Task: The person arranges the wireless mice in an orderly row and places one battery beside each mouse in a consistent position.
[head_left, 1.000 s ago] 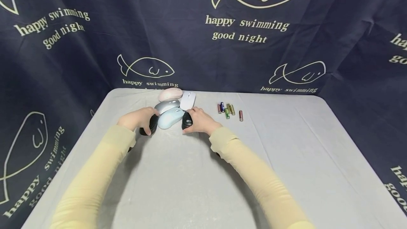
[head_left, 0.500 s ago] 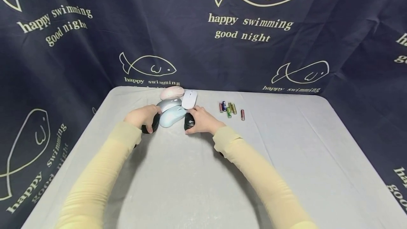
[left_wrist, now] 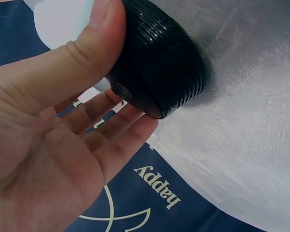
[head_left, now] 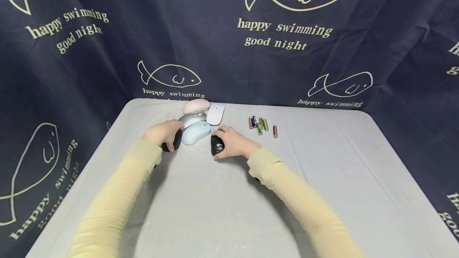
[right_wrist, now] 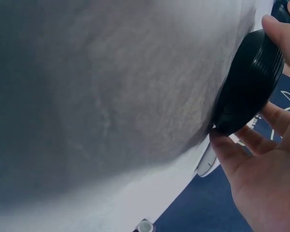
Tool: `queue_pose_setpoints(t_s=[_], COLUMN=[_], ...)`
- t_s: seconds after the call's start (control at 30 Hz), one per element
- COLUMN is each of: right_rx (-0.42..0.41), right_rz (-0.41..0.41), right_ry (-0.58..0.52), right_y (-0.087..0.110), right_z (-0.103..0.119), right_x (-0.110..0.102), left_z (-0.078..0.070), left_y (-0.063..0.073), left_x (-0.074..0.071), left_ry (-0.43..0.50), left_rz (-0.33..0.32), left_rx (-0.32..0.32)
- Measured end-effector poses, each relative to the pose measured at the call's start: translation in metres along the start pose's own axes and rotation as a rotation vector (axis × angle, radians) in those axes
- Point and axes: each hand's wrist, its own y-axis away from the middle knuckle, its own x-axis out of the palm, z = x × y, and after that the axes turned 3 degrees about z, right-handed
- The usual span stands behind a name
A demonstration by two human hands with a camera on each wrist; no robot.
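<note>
My left hand (head_left: 163,133) grips a black computer mouse (left_wrist: 159,58) with ribbed sides, thumb on one side and fingers on the other. Another black mouse (head_left: 216,145) is held by my right hand (head_left: 234,143), pinched between thumb and fingers on the table; its dark ribbed side (right_wrist: 251,79) shows in the right wrist view. Between the hands lies a light blue mouse (head_left: 196,132), close to the left hand's mouse and apart from the right one. Behind it are a grey mouse (head_left: 193,119), a pink mouse (head_left: 196,106) and a white mouse (head_left: 215,114), grouped closely.
Several small batteries (head_left: 259,128) lie to the right of the mice, with one red battery (head_left: 275,131) set apart. A pale cloth covers the table (head_left: 215,210). A dark blue curtain (head_left: 229,71) with fish prints hangs behind it.
My right hand has drawn its black mouse toward me and slightly right, leaving a gap from the light blue and white mice. The left hand stays on its mouse. The head view shifts slightly.
</note>
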Motion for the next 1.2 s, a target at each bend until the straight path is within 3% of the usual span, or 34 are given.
queue_pose_setpoints(t_s=[1.2], right_rx=[0.018], right_rz=[0.011], right_ry=[-0.05], right_y=[0.0047], right_z=[-0.002], right_x=[0.0055], left_z=[-0.0028], left_y=[-0.0026], left_x=[0.002], left_ry=[0.011], left_rz=[-0.002], left_rx=[-0.023])
